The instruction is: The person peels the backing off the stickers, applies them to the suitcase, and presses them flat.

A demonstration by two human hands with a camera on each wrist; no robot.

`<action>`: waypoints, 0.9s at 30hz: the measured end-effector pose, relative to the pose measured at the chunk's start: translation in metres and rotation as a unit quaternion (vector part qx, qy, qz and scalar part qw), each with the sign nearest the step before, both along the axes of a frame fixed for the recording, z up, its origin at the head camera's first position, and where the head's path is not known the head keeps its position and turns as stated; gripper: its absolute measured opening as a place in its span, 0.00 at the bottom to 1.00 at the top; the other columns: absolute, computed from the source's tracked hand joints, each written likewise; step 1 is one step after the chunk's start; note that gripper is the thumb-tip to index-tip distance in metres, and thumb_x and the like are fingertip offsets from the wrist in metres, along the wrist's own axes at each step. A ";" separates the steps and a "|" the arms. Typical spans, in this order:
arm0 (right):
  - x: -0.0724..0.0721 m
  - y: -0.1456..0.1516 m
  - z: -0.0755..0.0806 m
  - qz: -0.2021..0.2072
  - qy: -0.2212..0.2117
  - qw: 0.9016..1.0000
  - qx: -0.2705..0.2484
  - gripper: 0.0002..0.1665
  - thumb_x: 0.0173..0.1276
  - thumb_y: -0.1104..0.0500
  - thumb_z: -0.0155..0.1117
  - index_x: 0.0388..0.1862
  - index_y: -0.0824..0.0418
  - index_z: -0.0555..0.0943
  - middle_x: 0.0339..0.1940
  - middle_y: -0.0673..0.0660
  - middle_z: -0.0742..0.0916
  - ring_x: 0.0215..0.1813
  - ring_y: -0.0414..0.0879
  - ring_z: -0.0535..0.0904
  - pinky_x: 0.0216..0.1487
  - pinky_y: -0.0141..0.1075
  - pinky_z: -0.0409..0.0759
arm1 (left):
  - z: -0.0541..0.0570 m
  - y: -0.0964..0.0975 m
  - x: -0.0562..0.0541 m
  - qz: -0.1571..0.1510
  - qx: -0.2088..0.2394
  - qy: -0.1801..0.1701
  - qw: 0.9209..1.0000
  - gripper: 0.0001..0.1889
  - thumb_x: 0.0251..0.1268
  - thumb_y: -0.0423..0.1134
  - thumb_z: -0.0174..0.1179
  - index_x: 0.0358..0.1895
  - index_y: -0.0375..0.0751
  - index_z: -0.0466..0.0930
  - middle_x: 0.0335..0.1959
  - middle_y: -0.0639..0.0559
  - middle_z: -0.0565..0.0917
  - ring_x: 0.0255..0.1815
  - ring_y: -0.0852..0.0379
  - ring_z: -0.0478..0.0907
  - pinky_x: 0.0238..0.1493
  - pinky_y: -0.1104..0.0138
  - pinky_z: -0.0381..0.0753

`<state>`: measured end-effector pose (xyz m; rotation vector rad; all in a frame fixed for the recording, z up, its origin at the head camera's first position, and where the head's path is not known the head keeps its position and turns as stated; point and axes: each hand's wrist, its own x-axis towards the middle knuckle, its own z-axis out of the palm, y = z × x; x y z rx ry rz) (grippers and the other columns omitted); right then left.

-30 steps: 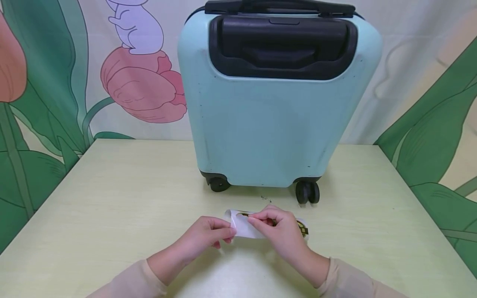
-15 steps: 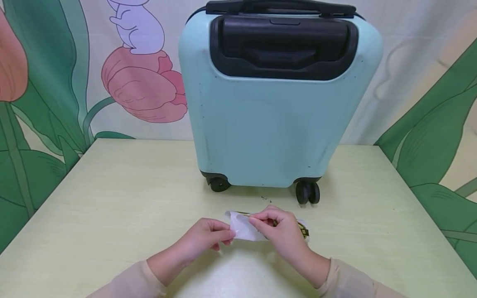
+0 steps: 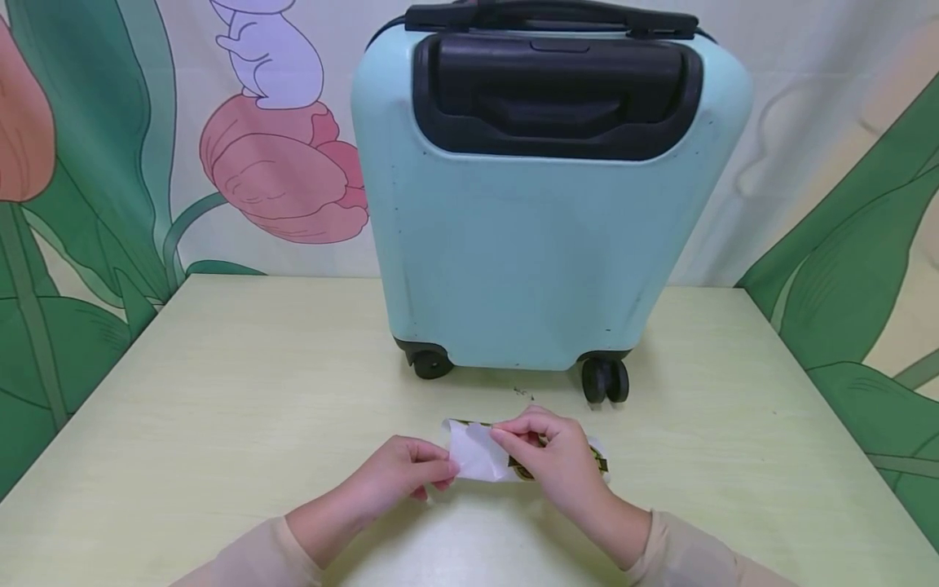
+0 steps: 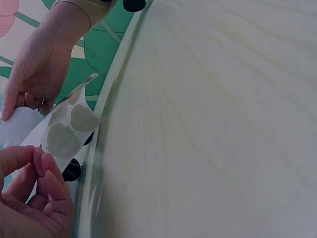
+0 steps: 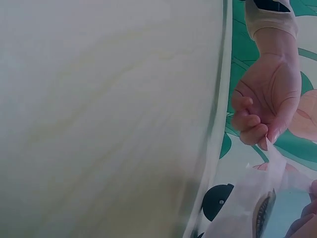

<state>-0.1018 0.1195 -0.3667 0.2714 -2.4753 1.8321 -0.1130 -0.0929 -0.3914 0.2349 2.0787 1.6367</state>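
A white sheet of stickers with black-and-yellow prints is held low over the table, bent back on itself between both hands. My left hand pinches its left end between thumb and fingertips. From the right, my right hand pinches the sheet's upper edge with thumb and index finger and covers part of the prints. Round outlines show on the sheet's pale side in the left wrist view. In the right wrist view, a thin pale flap runs up to my left fingertips, and a dark print shows below it.
A light blue suitcase with black handles stands upright behind the hands, its black wheels on the pale wooden table. Small dark specks lie in front of it. A curtain printed with flowers and leaves hangs behind.
My left hand has moved slightly down and left, pulling the sheet's white flap with it. More black-and-yellow print now shows below the right thumb. The right hand has hardly moved.
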 end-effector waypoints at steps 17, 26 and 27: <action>-0.003 0.001 -0.001 -0.016 -0.003 1.000 0.009 0.02 0.56 0.63 0.70 0.30 0.59 0.87 0.22 0.51 0.80 0.26 0.41 0.68 0.26 0.26 0.65 | -0.003 -0.003 0.000 -0.004 -0.009 0.006 1.000 0.11 0.59 0.38 0.61 0.36 0.31 0.84 0.24 0.52 0.81 0.28 0.59 0.73 0.29 0.67 0.72; -0.005 0.003 -0.003 -0.019 -0.005 1.000 -0.001 0.02 0.56 0.64 0.70 0.29 0.60 0.86 0.22 0.51 0.80 0.25 0.40 0.67 0.26 0.26 0.65 | -0.004 -0.004 0.001 0.000 -0.016 0.003 1.000 0.11 0.58 0.39 0.63 0.35 0.33 0.85 0.23 0.52 0.81 0.27 0.59 0.73 0.28 0.68 0.72; -0.005 0.003 -0.003 -0.020 -0.006 1.000 0.000 0.02 0.56 0.64 0.70 0.29 0.60 0.86 0.21 0.51 0.80 0.25 0.40 0.67 0.25 0.26 0.65 | -0.004 -0.004 0.001 0.000 -0.018 0.004 1.000 0.11 0.58 0.39 0.63 0.35 0.33 0.85 0.23 0.52 0.81 0.27 0.59 0.73 0.28 0.68 0.72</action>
